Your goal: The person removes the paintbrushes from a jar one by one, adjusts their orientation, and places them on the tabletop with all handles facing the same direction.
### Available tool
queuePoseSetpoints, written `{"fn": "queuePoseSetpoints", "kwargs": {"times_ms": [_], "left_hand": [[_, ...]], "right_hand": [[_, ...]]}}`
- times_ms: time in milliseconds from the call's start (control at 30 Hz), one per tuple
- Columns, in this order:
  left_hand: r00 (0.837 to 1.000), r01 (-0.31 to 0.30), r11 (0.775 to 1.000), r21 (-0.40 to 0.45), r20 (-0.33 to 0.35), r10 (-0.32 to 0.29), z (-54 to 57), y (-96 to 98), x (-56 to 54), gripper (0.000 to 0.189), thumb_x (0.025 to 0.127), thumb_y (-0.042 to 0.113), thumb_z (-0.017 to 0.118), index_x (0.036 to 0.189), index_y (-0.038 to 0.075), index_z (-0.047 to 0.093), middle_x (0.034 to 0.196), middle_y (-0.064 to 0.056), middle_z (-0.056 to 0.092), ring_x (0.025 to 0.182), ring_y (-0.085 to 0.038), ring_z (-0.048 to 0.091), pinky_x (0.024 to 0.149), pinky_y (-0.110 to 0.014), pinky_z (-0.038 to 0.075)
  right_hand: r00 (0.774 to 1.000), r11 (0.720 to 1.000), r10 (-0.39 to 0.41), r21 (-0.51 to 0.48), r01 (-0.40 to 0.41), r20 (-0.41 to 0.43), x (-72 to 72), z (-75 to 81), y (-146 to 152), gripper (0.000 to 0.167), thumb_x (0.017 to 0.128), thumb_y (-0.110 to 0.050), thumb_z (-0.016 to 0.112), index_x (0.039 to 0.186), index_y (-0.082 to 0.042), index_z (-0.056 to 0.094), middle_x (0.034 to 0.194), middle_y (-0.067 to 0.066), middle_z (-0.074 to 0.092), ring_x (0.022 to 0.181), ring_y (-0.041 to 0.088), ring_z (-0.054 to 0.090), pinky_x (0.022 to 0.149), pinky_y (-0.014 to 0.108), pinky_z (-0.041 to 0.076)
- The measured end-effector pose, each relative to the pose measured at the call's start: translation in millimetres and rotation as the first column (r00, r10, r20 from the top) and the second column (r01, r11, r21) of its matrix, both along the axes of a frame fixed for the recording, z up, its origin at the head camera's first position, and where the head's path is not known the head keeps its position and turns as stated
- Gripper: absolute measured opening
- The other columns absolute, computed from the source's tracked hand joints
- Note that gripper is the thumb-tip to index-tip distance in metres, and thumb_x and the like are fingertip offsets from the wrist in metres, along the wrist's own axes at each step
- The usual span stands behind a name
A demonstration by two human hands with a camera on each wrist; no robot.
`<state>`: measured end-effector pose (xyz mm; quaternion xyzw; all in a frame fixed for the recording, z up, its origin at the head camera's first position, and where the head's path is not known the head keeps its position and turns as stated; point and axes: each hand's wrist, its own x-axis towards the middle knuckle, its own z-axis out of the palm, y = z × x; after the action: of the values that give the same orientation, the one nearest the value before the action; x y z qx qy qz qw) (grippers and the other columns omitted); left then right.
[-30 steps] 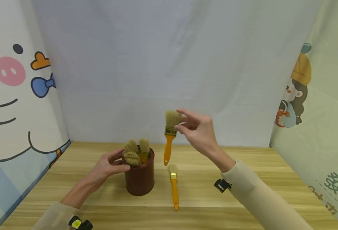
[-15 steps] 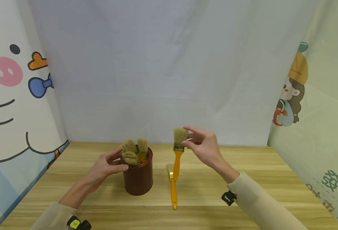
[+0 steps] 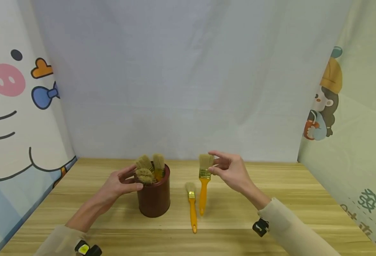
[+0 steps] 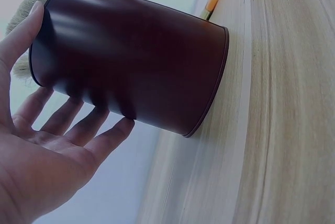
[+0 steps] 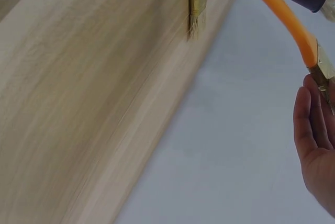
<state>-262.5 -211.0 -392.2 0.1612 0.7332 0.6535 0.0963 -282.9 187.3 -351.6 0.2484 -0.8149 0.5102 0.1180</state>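
Observation:
A dark red-brown can (image 3: 154, 202) stands upright on the wooden table, with several bristle-up paintbrushes (image 3: 158, 163) in it. My left hand (image 3: 115, 186) holds the can from its left side; in the left wrist view the thumb lies near the rim and the fingertips touch the wall of the can (image 4: 131, 56). Between thumb and fingers, my right hand (image 3: 234, 174) pinches a wide paintbrush (image 3: 203, 193) at its bristles and ferrule, its orange handle hanging down. A narrower paintbrush (image 3: 192, 209) lies flat between the can and the held brush.
The wooden table (image 3: 255, 217) stretches beneath everything. A pale cloth (image 3: 181, 78) hangs behind it, and printed cloths (image 3: 351, 149) with cartoon figures stand along both sides.
My right hand has lowered the wide paintbrush towards the table and moved it right, past the narrower brush. The left hand has stayed on the can.

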Motion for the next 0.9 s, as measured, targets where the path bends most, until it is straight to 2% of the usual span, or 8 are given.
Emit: {"fn": "queuePoseSetpoints", "kwargs": {"times_ms": [300,533,633,900], "left_hand": [[1.0,0.005,1.0,0.009,0.005,-0.005,-0.7,0.6,-0.4,0.096,0.097,0.016,0.077,0.167,-0.004,0.014,0.166,-0.034,0.022,0.149,-0.051,0.033,0.108,-0.04,0.05],[1.0,0.002,1.0,0.016,0.005,-0.002,-0.2,-0.1,-0.6,0.096,0.096,0.016,0.077,0.167,-0.003,0.015,0.166,-0.034,0.023,0.149,-0.051,0.033,0.106,-0.036,0.05],[1.0,-0.001,1.0,0.014,0.004,0.001,0.2,-0.7,-0.3,0.096,0.096,0.016,0.077,0.167,-0.004,0.014,0.166,-0.034,0.023,0.149,-0.051,0.032,0.106,-0.036,0.05],[1.0,0.006,1.0,0.008,0.0,-0.006,-0.1,-0.4,-0.6,0.096,0.097,0.016,0.076,0.167,-0.004,0.014,0.166,-0.034,0.023,0.149,-0.051,0.031,0.107,-0.038,0.05]], "right_hand": [[0.993,1.0,-0.016,0.001,0.016,0.115,-0.9,-9.8,10,0.05,0.091,0.002,0.08,0.14,-0.003,0.068,0.123,0.024,0.072,0.092,0.027,0.078,0.078,0.036,0.063],[0.981,0.999,0.014,-0.031,-0.008,0.193,-2.3,-16.8,15,0.051,0.092,0.005,0.078,0.141,0.001,0.066,0.128,0.03,0.067,0.092,0.033,0.077,0.077,0.044,0.064],[0.972,0.999,0.029,-0.04,-0.02,0.234,-4.7,-20.4,17,0.052,0.091,0.006,0.077,0.142,0.003,0.065,0.127,0.03,0.067,0.089,0.033,0.077,0.076,0.044,0.064],[0.937,0.998,0.061,-0.05,-0.047,0.344,-10.5,-32.5,19,0.052,0.092,0.005,0.076,0.142,0.006,0.062,0.124,0.029,0.067,0.085,0.032,0.077,0.084,0.06,0.059]]}}
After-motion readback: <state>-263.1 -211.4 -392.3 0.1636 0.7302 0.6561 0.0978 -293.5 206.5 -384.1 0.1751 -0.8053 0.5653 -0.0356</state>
